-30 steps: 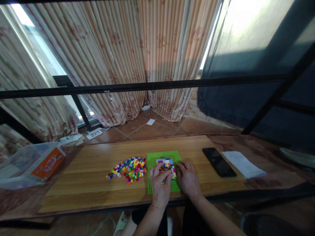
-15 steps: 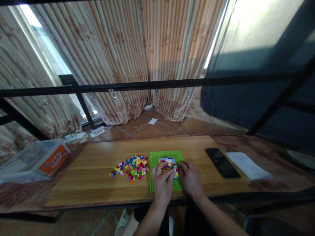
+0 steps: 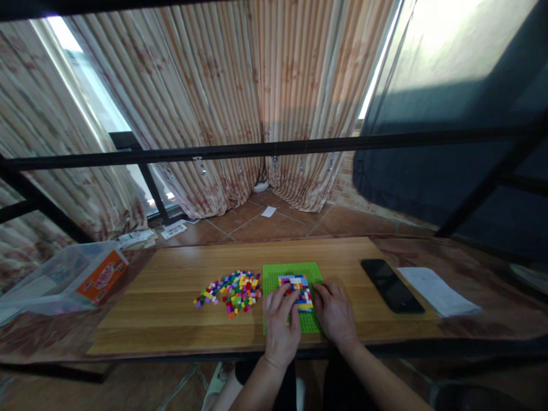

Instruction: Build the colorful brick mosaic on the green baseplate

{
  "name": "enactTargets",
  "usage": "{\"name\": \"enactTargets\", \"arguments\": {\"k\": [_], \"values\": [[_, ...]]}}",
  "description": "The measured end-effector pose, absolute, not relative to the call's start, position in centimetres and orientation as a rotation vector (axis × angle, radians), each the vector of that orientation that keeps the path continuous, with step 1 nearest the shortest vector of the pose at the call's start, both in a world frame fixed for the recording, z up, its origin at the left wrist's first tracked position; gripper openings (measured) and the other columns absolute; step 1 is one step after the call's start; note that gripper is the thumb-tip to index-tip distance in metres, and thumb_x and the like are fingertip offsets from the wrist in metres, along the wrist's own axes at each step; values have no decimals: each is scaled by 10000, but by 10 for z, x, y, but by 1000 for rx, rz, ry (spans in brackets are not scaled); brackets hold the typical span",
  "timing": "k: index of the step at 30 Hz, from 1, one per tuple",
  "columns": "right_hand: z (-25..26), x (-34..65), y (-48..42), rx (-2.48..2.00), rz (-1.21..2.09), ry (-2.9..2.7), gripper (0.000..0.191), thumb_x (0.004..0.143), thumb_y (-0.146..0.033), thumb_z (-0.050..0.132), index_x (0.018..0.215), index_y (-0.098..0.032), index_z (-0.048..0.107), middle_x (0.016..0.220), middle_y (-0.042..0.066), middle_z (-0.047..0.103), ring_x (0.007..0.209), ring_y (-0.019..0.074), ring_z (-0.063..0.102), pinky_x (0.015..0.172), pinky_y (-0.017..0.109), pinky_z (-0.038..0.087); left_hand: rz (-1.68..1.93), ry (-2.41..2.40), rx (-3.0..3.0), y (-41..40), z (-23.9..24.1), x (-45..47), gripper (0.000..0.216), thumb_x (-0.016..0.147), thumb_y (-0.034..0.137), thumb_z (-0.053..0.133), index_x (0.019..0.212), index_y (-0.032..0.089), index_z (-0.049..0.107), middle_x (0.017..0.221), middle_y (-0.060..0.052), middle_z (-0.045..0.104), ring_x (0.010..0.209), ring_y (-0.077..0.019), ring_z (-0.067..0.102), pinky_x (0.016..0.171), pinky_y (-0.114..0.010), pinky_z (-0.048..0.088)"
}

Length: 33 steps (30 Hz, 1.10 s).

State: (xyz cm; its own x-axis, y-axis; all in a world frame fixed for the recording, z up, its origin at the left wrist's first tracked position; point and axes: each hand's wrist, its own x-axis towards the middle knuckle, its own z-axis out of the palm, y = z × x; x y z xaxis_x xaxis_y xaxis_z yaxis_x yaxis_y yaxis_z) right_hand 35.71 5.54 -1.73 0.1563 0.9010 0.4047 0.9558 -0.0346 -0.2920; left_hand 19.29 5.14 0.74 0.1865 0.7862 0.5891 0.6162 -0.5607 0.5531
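A green studded baseplate (image 3: 271, 273) lies on the wooden table. Small bricks in many colours form a patterned block (image 3: 305, 295) on its middle. My left hand (image 3: 281, 326) is over the plate's left part, its fingers stretched onto the bricks and its thumb apart; I see nothing held in it. My right hand (image 3: 336, 313) lies at the plate's right edge, with curled fingers closed on that edge. Left of the plate spreads a heap of loose small bricks (image 3: 240, 291). My left hand hides part of the built block.
A black phone (image 3: 391, 286) and white paper (image 3: 439, 291) lie to the right. On the far left stands a clear plastic box (image 3: 64, 285) with an orange label. A dark metal bar (image 3: 240, 150) runs across beyond the wooden tabletop (image 3: 171, 325), with curtains behind it.
My left hand's thumb has come away from its fingers, and the hand has shifted slightly back, showing more of the built block. My right hand stays at the plate's edge. The view has shifted slightly.
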Motion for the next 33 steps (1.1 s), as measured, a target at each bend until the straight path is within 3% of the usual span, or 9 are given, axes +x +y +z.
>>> {"name": "enactTargets", "arguments": {"k": [7, 16, 33], "values": [[-18, 357, 56, -1949, -164, -1763, 282, 892, -196, 454, 1075, -186, 668, 1040, 97, 612, 953, 222, 530, 853, 324, 412, 1087, 1437, 2581, 41, 12, 196, 421, 889, 154, 482, 1268, 311, 577, 1383, -69, 520, 1217, -273, 465, 983, -531, 403], [-23, 359, 57, -1940, -164, -1762, 279, 896, -201, 450, 1073, -176, 665, 1054, 104, 609, 971, 230, 521, 859, 331, 413, 909, 1548, 2684, 31, 1, 199, 524, 877, 214, 492, 1394, 283, 442, 1481, -94, 416, 1296, -321, 409, 1032, -645, 305], [-29, 361, 57, -1949, -204, -1798, 282, 907, -228, 449, 1084, -169, 660, 1056, 101, 601, 963, 234, 510, 864, 328, 404, 856, 1558, 2709, 33, -14, 209, 573, 854, 91, 387, 1418, 188, 401, 1430, -94, 490, 1336, -269, 407, 1098, -610, 285]]}}
